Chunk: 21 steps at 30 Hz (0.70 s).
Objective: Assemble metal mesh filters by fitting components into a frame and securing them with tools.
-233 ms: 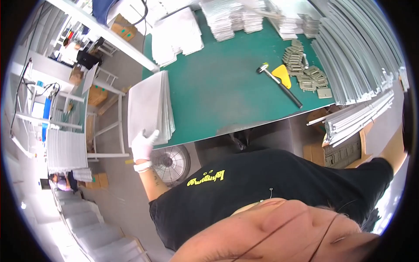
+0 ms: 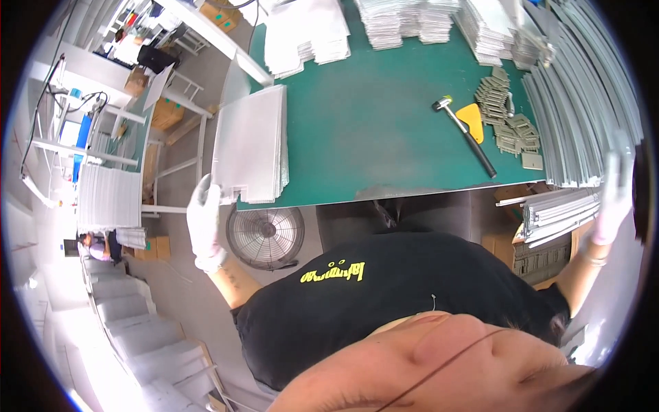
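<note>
White-gloved in the head view, the left hand (image 2: 204,223) is released at left, just beside the pale sheet stack (image 2: 250,147); the right hand (image 2: 613,199), fingers straight and released, is near grey strips (image 2: 573,117) at right.

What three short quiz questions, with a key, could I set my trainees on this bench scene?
1. True or false: the left hand is nearer the fan than the right hand is.
2. Which lies right beside the hammer? a) the fan b) the yellow flat piece c) the left hand
3. Fill the gap: the stack of pale sheets nearest the left hand lies on a ____ bench top.
Key: 1. True. 2. b. 3. Green.
</note>
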Tool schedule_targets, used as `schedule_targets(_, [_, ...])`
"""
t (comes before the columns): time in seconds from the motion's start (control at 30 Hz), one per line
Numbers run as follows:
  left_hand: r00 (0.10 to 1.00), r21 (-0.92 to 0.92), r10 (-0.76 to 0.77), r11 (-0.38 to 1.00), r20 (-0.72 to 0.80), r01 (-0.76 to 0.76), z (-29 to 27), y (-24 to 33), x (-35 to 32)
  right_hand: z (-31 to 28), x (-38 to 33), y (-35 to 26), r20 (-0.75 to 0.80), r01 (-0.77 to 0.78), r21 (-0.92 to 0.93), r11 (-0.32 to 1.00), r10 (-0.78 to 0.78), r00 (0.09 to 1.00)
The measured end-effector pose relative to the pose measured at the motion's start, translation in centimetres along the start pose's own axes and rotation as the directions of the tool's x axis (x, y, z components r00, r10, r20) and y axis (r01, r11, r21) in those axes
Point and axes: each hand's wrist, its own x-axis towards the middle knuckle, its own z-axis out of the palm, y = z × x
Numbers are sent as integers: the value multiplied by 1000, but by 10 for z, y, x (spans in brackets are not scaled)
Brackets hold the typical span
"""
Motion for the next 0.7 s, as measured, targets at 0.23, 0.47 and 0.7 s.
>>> schedule_targets(0.23, [811, 358, 308, 779, 497, -515, 180, 22, -81, 191, -82, -105, 344, 174, 560, 810, -418, 841])
schedule_targets(0.47, [629, 265, 325, 703, 706, -661, 257, 8, -29, 346, -93, -125, 732, 498, 388, 776, -588, 344])
schedule_targets(0.7, [684, 502, 326, 491, 652, -712, 279, -56, 36, 446, 17, -216, 485, 363, 626, 690, -709, 512])
